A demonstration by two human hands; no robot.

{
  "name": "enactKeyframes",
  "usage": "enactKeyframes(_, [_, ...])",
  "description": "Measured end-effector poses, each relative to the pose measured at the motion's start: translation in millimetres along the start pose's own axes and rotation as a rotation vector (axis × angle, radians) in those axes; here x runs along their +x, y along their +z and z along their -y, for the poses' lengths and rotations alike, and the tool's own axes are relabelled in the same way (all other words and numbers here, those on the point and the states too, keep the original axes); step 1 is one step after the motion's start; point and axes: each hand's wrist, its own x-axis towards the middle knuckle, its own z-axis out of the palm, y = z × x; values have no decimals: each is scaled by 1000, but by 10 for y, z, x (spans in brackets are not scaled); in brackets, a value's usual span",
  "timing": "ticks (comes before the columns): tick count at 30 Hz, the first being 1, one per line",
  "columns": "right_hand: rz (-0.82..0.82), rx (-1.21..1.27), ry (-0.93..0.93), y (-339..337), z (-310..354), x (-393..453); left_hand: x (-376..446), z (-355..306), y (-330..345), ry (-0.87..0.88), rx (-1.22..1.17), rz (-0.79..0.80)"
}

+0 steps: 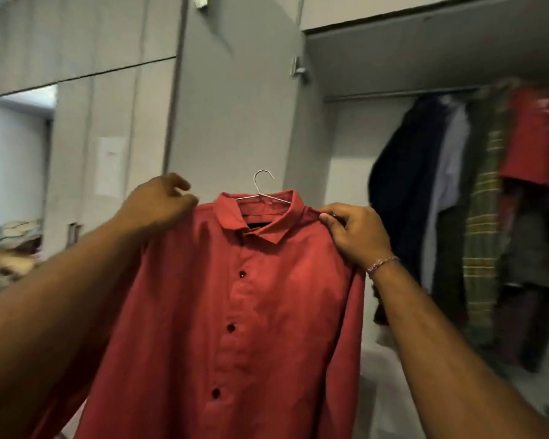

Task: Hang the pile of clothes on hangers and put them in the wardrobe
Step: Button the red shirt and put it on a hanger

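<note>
Both arms raised, hands apart. Left hand and right hand each pinch a shoulder of the red shirt, already on its wire hanger. Step: carrying to wardrobe. Next, likely: lift hook over rail, left of hanging clothes.

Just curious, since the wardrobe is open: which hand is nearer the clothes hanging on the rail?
The right hand. It holds the red shirt's shoulder just beside the hanging clothes. The left hand holds the other shoulder, across the shirt from them.
</note>
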Motion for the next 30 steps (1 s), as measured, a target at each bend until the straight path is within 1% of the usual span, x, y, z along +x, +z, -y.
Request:
enactKeyframes(2, [-28,-132,62,-305,-367,176,164,-209,333,47,5,-17])
enactKeyframes(6, [-6,-338,150,-812,-934,595,434,-777,991,202,62,77])
enactKeyframes(10, [14,-514,189,-1059,-1436,1082,778,-1404,1606,446,211,82])
enactKeyframes(14, [3,-661,204,-1191,-1851,1472,1089,-1948,2219,579,401,36])
enactKeyframes(17, [-28,-740,212,-1190,-2116,1696,1362,-2223,2656,621,469,4])
enactKeyframes(19, [-50,-780,197,-1166,-2309,1857,1603,-2360,2966,629,467,2])
enactKeyframes(23, [-88,-838,187,-1065,-2691,2137,2062,-2530,3527,649,403,3])
enactKeyframes(28, [-213,-923,152,-859,-3083,2534,2622,-2604,4132,699,365,16])
enactKeyframes(30, [-236,-978,140,-765,-3167,2745,2873,-2629,4304,721,352,9])
